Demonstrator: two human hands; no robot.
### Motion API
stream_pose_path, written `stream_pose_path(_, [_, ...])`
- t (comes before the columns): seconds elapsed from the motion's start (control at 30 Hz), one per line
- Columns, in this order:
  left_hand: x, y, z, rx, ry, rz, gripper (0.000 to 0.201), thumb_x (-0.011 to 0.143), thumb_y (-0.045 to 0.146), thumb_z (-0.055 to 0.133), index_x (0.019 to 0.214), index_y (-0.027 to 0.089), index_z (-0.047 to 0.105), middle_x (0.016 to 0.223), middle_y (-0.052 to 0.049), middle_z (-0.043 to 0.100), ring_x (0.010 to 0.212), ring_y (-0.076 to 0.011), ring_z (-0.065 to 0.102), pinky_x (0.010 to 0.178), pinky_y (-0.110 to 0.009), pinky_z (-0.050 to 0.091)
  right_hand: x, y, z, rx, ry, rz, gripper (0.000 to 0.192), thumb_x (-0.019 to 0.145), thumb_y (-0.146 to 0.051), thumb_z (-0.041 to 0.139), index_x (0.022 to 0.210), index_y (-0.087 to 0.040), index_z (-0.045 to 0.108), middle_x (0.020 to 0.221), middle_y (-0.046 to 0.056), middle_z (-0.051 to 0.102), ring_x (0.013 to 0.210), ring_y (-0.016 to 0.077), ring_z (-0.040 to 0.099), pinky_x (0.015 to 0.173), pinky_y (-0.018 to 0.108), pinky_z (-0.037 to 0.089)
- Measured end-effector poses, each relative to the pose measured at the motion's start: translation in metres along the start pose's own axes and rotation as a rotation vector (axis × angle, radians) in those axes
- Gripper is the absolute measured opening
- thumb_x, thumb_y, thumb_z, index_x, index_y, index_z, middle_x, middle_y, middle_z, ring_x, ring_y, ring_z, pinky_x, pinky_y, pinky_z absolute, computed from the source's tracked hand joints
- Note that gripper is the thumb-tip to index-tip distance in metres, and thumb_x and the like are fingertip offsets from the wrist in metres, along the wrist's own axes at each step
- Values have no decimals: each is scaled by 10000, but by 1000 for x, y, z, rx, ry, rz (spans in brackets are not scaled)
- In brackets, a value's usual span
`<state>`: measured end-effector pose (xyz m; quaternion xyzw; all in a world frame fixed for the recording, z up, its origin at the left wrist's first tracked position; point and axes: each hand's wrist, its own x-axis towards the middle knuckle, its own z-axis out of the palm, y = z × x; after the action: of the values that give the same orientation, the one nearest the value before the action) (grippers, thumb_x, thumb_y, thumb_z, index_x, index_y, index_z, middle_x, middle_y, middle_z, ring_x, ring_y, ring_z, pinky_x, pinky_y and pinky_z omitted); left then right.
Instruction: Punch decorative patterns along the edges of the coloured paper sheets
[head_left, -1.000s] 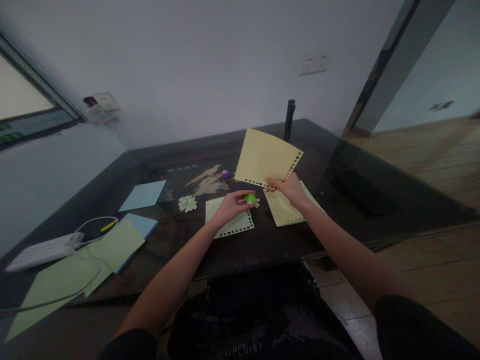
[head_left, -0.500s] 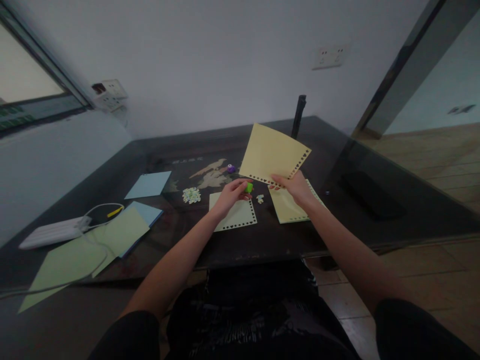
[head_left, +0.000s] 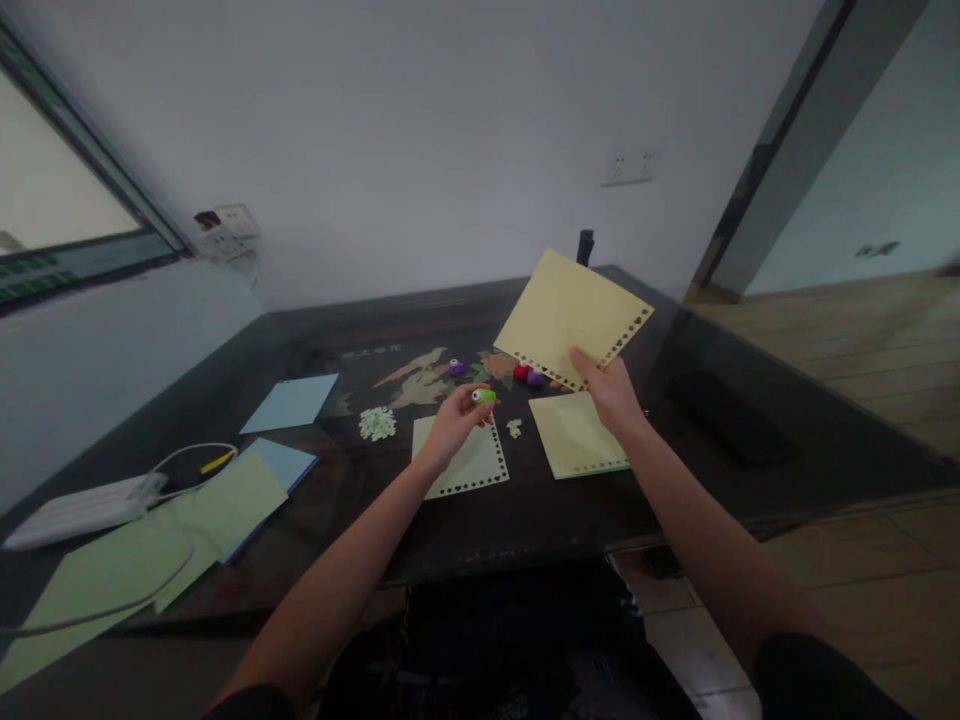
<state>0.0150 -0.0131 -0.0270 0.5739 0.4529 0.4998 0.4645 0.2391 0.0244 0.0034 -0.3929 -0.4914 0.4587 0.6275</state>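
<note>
In my right hand point(head_left: 611, 390) is a yellow sheet of paper point(head_left: 566, 305), pinched at its lower edge and raised above the table. Small shapes are punched along two of its edges. My left hand point(head_left: 457, 425) grips a small green craft punch point(head_left: 484, 397), apart from the sheet. Below that hand lies a pale green sheet point(head_left: 476, 460) with punched shapes along two edges. A stack of yellow paper point(head_left: 577, 435) rests under the raised sheet. Beyond the hands are a purple punch point(head_left: 457, 368), a red punch point(head_left: 521, 373) and another purple one point(head_left: 535, 379).
A pile of small paper cut-outs point(head_left: 376, 423) and a smaller pile point(head_left: 514, 428) lie on the dark table point(head_left: 360, 510). At left are blue sheets point(head_left: 292, 402), green sheets point(head_left: 217, 510) and a white power strip point(head_left: 86, 510) with its cable. A black case point(head_left: 731, 415) is at right.
The yellow sheet and my right hand have moved right, away from my left hand. The green punch has turned in my left hand. The red and purple punches behind the sheet now show. The view has tilted up.
</note>
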Motion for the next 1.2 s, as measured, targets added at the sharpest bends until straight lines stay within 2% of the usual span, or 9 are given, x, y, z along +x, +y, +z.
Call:
stream_pose_path(0.13, [1,7,3,17,45,56,328,763,296,635,1031,144,525,938,-82,676,678,-109,597,648,-250,467,0,-20,-17,80,151,-81,351,668,-422,721,872,-148,641,774,59,703,641,207,660,537,340,585])
stream_pose_path(0.27, [11,12,4,202,-7,133,331,743,241,639,1055,156,571,946,-66,659,754,-135,609,683,-266,489,-7,-33,-40,81,199,-110,334,642,-370,749,876,-150,655,851,53,707,642,186,652,548,334,591])
stream_pose_path(0.37, [27,13,8,393,-35,177,313,751,217,617,1059,164,606,946,-63,660,744,-140,609,695,-280,497,-13,-27,-60,30,217,-87,351,631,-343,759,909,-151,667,970,74,705,732,200,666,620,341,596])
stream_pose_path(0.47, [45,10,17,569,-37,237,300,759,191,592,1057,159,615,969,-68,669,756,-149,614,726,-285,498,-17,-11,-78,-7,275,-45,379,619,-334,765,937,-150,674,1083,94,681,884,238,665,736,363,581])
stream_pose_path(0.57, [61,0,30,769,-68,297,326,762,189,584,1087,165,603,972,-70,676,784,-168,623,753,-289,493,-22,4,-90,-43,327,16,399,614,-342,764,946,-137,678,1091,116,678,951,268,654,814,396,553])
stream_pose_path(0.67, [75,-13,42,977,-131,304,282,771,201,569,1049,171,609,928,-78,679,828,-209,630,770,-316,485,-25,12,-96,-70,336,36,401,621,-365,753,939,-130,681,1080,127,681,968,287,650,842,421,535])
stream_pose_path(0.77, [87,-22,50,1075,-143,263,243,776,198,556,1011,177,611,925,-87,676,859,-227,628,772,-328,481,-26,14,-97,-113,298,29,389,639,-384,738,929,-128,688,1048,124,693,965,290,653,858,427,522])
stream_pose_path(1.03, [111,-26,54,1127,-158,272,228,738,110,557,955,149,616,1041,-112,640,995,-226,574,877,-346,442,-28,17,-99,-130,237,46,424,643,-428,734,937,-125,690,1022,126,700,929,297,664,834,433,526])
stream_pose_path(1.2, [119,-30,50,1103,-136,260,339,727,75,552,1054,152,595,1067,-113,637,995,-223,571,901,-368,433,-29,17,-101,-119,222,51,428,619,-423,753,925,-131,693,1014,115,705,923,295,664,856,448,514])
